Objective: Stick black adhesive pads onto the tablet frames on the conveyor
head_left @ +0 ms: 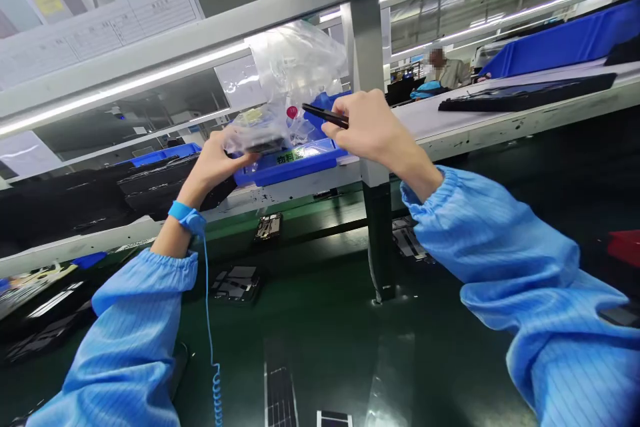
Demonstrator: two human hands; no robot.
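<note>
My right hand (373,127) is closed around a slim black pen-like tool (320,113), its tip pointing left toward the plastic bags. With my left hand (210,163) I pinch a clear plastic bag (257,133), which has something dark in its lower part. This bag is over a blue bin (300,170) with a green label, on the shelf. A larger crumpled clear bag (300,60) rises out of the bin, and a round red sticker (292,112) shows among the plastic. A blue wrist strap (187,217) with a coiled cord circles my left wrist.
A metal post (367,80) stands just right of the bin. Dark trays (160,180) line the shelf at left; a black tray (525,93) lies at right. Phone-like parts (237,282) rest on the green bench (320,347) below. Another person (447,70) sits in the background.
</note>
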